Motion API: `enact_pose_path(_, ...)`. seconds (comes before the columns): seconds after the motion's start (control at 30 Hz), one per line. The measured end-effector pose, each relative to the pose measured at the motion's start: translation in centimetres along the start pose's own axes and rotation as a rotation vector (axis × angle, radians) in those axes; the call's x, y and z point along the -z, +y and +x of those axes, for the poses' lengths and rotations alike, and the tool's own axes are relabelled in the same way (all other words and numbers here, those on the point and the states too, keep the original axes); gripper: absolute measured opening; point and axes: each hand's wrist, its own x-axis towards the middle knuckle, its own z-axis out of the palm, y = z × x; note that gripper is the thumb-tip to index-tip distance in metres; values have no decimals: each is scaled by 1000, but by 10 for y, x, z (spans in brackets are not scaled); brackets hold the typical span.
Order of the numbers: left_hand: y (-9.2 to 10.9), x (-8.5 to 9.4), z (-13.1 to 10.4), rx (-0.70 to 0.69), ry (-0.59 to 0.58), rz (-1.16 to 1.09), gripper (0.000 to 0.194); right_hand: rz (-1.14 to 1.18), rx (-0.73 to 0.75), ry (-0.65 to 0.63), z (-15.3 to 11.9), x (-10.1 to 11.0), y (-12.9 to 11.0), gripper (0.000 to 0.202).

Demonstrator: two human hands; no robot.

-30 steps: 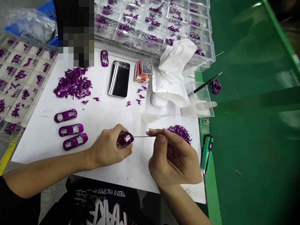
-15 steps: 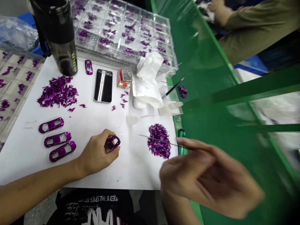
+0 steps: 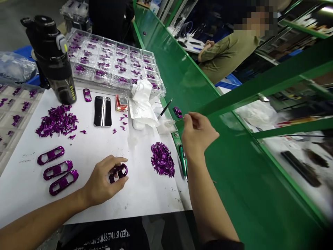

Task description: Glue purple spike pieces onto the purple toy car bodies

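Observation:
My left hand [image 3: 104,182] rests over the white work surface, fingers and thumb curled around a small purple toy car body [image 3: 121,171]. Part of that body is hidden by the fingers. My right hand [image 3: 197,133] is raised over the green conveyor's near edge, pinching a thin needle-like tool [image 3: 179,120]. The tool points left toward a clear plastic box [image 3: 166,127] with whitish contents. Below it lies a pile of pointed purple pieces [image 3: 162,159]. Several more purple car bodies [image 3: 57,170] lie left of my left hand.
A dark bottle [image 3: 56,66] stands at the back left, near another purple heap [image 3: 57,121]. Further along are a phone [image 3: 102,111], a red box [image 3: 121,103], crumpled tissue [image 3: 143,104] and a compartment tray [image 3: 114,66]. A green cutter [image 3: 183,161] lies by the edge. A person [image 3: 223,55] sits beyond.
My right hand has moved up and away, from beside the near pile to beside the clear box, with the thin tool. My left hand still holds the car body. The view has tilted upward.

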Motion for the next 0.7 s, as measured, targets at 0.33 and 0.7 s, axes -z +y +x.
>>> enact_pose_path(0.33,0,-7,-5,319,-103,-473,33,290,-30,-977,-151,94,-66,27)
enact_pose_path(0.7,15,-2,-10,76,-431,-450,49,406,101,-875,-182,109,-61,10)
